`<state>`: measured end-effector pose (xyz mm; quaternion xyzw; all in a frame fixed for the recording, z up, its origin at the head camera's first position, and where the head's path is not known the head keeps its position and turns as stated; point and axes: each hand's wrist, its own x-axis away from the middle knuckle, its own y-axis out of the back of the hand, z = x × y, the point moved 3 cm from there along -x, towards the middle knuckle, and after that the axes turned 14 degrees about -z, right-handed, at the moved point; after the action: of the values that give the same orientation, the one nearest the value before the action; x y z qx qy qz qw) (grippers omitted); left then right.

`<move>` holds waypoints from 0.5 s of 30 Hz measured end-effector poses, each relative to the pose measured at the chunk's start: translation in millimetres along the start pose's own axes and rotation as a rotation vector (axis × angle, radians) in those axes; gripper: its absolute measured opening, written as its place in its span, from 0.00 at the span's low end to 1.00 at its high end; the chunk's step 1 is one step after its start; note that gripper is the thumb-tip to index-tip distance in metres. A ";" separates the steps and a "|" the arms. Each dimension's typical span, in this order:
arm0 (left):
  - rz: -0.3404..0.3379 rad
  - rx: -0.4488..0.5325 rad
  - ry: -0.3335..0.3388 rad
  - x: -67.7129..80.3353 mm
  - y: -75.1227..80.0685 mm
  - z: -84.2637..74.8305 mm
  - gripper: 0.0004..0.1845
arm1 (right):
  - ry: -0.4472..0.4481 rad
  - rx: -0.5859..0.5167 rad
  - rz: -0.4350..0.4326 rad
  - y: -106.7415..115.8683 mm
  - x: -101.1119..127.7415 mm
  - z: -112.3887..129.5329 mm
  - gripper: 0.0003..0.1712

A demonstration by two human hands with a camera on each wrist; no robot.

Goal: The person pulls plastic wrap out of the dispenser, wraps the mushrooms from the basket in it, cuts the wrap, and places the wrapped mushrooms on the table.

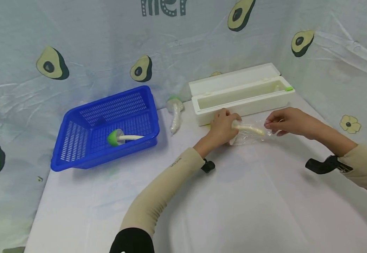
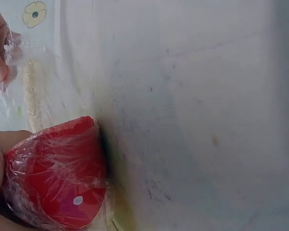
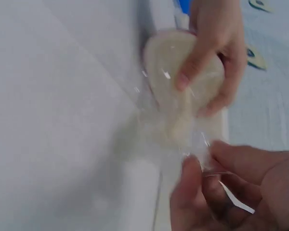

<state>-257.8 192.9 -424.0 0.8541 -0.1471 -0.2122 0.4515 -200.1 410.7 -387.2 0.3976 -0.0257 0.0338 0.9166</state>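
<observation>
Clear plastic wrap (image 1: pixel 250 135) stretched between both hands, just in front of the white box. Left hand (image 1: pixel 223 125) curled round the red cap of a toy mushroom (image 1: pixel 248 129), cap wrapped in film in the left wrist view. Right hand (image 1: pixel 286 121) pinches the wrap's other end at the stem tip. Mushroom lies low over the table (image 1: pixel 234 196), stem pointing right. White box (image 1: pixel 242 94) just behind, lid open. Second wrapped mushroom (image 1: pixel 175 112) left of the box, on the table. Blue basket (image 1: pixel 107 128) further left, holding a green-capped mushroom (image 1: pixel 120 137).
</observation>
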 end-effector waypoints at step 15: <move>0.048 -0.162 0.090 -9.7 -1.4 -4.2 0.23 | 0.266 0.046 -0.471 -27.8 12.0 16.7 0.12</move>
<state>-264.0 200.9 -420.8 0.8196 -0.1295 -0.1741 0.5302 -186.3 380.1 -395.1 0.4054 0.1887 -0.1280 0.8852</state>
